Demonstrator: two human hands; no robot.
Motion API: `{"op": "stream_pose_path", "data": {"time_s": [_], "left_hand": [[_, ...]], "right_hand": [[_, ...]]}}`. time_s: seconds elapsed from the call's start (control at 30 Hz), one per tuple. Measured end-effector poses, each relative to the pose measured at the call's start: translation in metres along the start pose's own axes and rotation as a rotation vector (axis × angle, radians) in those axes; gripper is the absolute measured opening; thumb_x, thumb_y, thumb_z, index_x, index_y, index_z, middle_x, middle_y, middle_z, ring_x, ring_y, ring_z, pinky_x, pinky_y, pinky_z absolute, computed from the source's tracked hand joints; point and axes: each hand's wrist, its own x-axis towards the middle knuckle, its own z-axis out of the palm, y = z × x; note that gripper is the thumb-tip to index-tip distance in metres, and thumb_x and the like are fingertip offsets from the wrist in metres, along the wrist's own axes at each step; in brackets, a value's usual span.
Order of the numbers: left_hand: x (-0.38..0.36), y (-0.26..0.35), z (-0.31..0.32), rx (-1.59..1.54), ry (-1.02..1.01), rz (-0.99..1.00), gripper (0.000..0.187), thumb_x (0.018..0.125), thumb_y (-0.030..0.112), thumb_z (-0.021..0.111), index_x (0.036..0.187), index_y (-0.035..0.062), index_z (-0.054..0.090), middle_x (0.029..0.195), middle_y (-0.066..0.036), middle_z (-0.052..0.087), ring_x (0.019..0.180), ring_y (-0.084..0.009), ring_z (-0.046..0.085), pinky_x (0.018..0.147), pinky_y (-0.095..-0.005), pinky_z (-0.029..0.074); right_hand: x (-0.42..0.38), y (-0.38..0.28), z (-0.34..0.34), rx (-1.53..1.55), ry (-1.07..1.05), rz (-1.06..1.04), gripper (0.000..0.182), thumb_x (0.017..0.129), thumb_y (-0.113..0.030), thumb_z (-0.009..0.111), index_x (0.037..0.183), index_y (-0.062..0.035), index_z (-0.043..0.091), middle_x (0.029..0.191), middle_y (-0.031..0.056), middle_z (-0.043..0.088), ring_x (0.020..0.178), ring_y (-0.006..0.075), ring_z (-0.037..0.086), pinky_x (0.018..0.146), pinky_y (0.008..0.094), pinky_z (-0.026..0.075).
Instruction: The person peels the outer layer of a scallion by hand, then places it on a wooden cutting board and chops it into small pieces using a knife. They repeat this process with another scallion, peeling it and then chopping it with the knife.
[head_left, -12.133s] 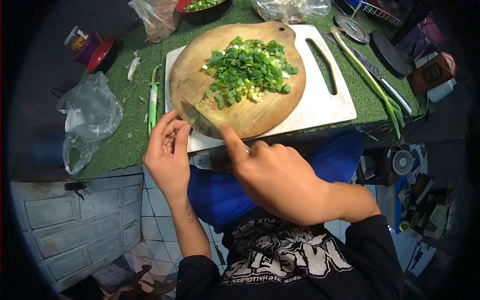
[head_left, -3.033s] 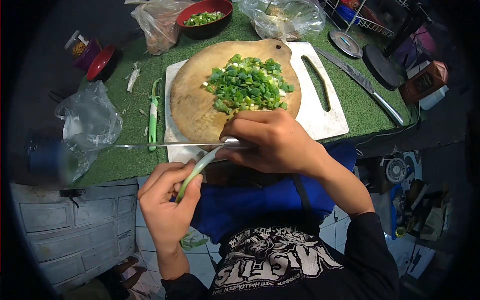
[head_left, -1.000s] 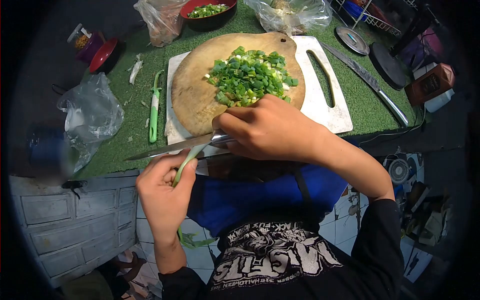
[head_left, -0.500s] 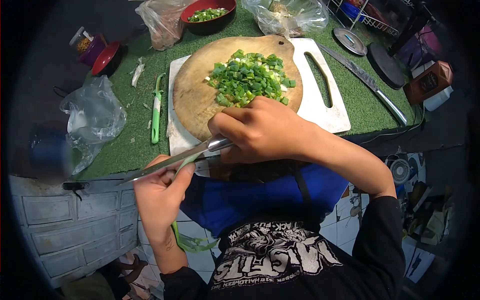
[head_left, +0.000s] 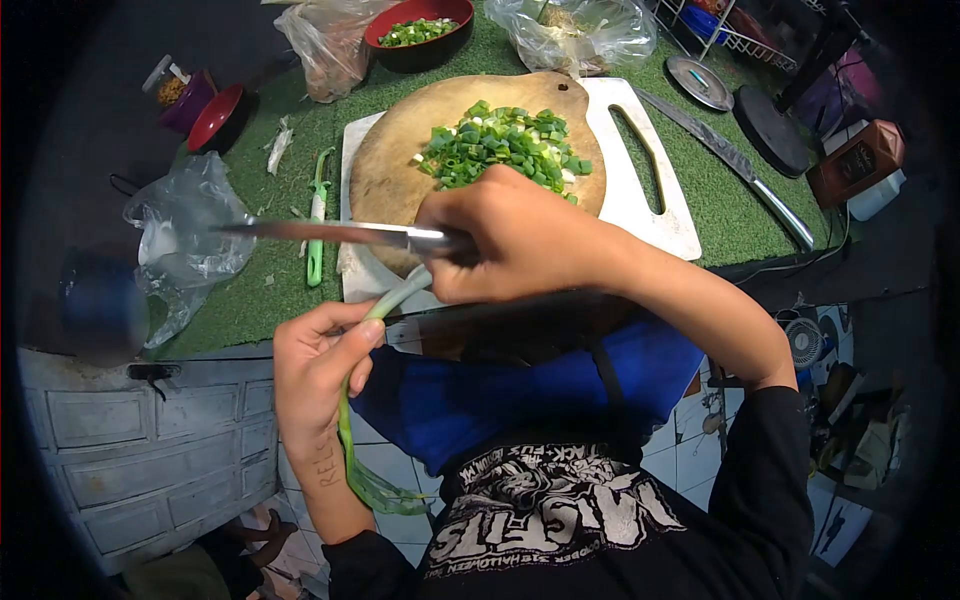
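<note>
My right hand [head_left: 510,235] is closed round the handle of a knife [head_left: 330,232], whose blade points left above the board's edge. Between the thumb and fingers of my left hand [head_left: 325,370] is a green onion [head_left: 400,292]. Its upper end reaches my right hand, and its leafy end [head_left: 375,490] hangs below my left wrist. Chopped green onion [head_left: 500,145] lies in a heap on the round wooden board [head_left: 385,170], which rests on a white cutting board [head_left: 670,215]. My right hand covers the lower part of the wooden board.
A green peeler [head_left: 316,225] and a plastic bag [head_left: 195,225] lie left. A red bowl [head_left: 418,45] of chopped green onion stands behind, between bags. On the right are a large knife [head_left: 740,160], a metal dish [head_left: 700,82] and a brown bottle [head_left: 857,165].
The knife has risen away from my left hand and now lies nearly level. My right hand has moved slightly up, and more of the green onion shows between my hands.
</note>
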Motion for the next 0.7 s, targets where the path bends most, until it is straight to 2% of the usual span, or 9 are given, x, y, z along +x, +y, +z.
{"op": "stream_pose_path", "data": {"time_s": [0.07,0.3,0.37,0.4,0.47,0.5,0.57,0.6,0.7], "left_hand": [[0.0,0.0,0.002,0.021,0.028,0.02,0.019,0.089,0.001,0.066,0.103,-0.0115,0.067,0.075,-0.011,0.063,0.044,-0.0057,0.047,0.04,-0.0184,0.035],[-0.002,0.001,0.006,0.096,0.066,0.034,0.019,0.09,0.0,0.067,0.106,-0.0097,0.068,0.081,-0.009,0.066,0.05,-0.0038,0.049,0.043,-0.0183,0.034],[-0.004,0.001,0.008,0.19,0.102,0.071,0.019,0.093,0.001,0.064,0.11,-0.008,0.064,0.079,-0.006,0.063,0.05,-0.0028,0.046,0.043,-0.0185,0.033],[-0.005,-0.001,0.007,0.189,0.101,0.074,0.019,0.093,0.001,0.064,0.11,-0.008,0.064,0.079,-0.006,0.063,0.05,-0.0028,0.046,0.043,-0.0185,0.033],[-0.007,-0.004,0.004,0.139,0.172,0.109,0.02,0.095,0.003,0.06,0.113,-0.0062,0.059,0.074,-0.002,0.058,0.048,-0.0013,0.042,0.042,-0.0181,0.03],[-0.007,-0.003,0.003,0.138,0.171,0.114,0.02,0.095,0.003,0.06,0.113,-0.0062,0.059,0.074,-0.002,0.058,0.048,-0.0013,0.042,0.042,-0.0181,0.03],[-0.009,0.0,-0.002,0.088,0.218,0.199,0.02,0.097,0.004,0.058,0.114,-0.0048,0.055,0.072,-0.001,0.054,0.046,0.0003,0.039,0.04,-0.0179,0.026],[-0.008,0.002,-0.001,0.01,0.225,0.217,0.021,0.096,0.006,0.059,0.113,-0.0062,0.057,0.076,-0.003,0.055,0.043,0.0008,0.036,0.037,-0.0186,0.023],[-0.007,0.026,0.012,-0.031,0.155,0.248,0.028,0.1,0.016,0.056,0.117,-0.0069,0.056,0.078,-0.004,0.051,0.039,0.0013,0.03,0.033,-0.018,0.022]], "right_hand": [[0.002,-0.004,-0.004,0.029,0.012,0.105,0.019,0.074,-0.016,0.067,0.082,0.0013,0.066,0.061,0.0121,0.06,0.05,0.0221,0.058,0.053,0.034,0.047],[0.001,0.002,-0.009,-0.007,0.028,0.179,0.02,0.076,-0.019,0.067,0.081,-0.0002,0.066,0.062,0.0108,0.059,0.055,0.0195,0.057,0.055,0.0331,0.046],[0.002,0.0,-0.011,0.018,0.066,0.24,0.029,0.075,-0.026,0.068,0.078,0.0038,0.068,0.061,0.0183,0.062,0.059,0.032,0.065,0.063,0.039,0.053],[0.003,-0.003,-0.013,0.015,0.067,0.238,0.029,0.075,-0.026,0.068,0.078,0.0038,0.068,0.061,0.0183,0.062,0.059,0.032,0.065,0.063,0.039,0.053],[0.002,-0.011,-0.016,0.227,0.077,0.484,0.026,0.077,-0.024,0.068,0.077,0.002,0.068,0.057,0.0124,0.062,0.055,0.0208,0.064,0.056,0.0344,0.05],[0.001,-0.012,-0.018,0.223,0.079,0.482,0.026,0.077,-0.024,0.068,0.077,0.002,0.068,0.057,0.0124,0.062,0.055,0.0208,0.064,0.056,0.0344,0.05],[-0.003,-0.015,-0.018,0.596,0.029,0.558,0.022,0.083,-0.021,0.066,0.081,0.0009,0.067,0.065,0.0087,0.065,0.056,0.0119,0.06,0.051,0.028,0.046],[-0.005,-0.02,-0.017,0.597,0.023,0.556,0.022,0.083,-0.021,0.066,0.081,0.0009,0.067,0.065,0.0087,0.065,0.056,0.0119,0.06,0.051,0.028,0.046],[-0.007,-0.041,-0.013,0.937,0.068,0.522,0.021,0.089,-0.019,0.064,0.088,0.0014,0.066,0.076,0.0087,0.068,0.055,0.0106,0.058,0.049,0.0239,0.043]]}}
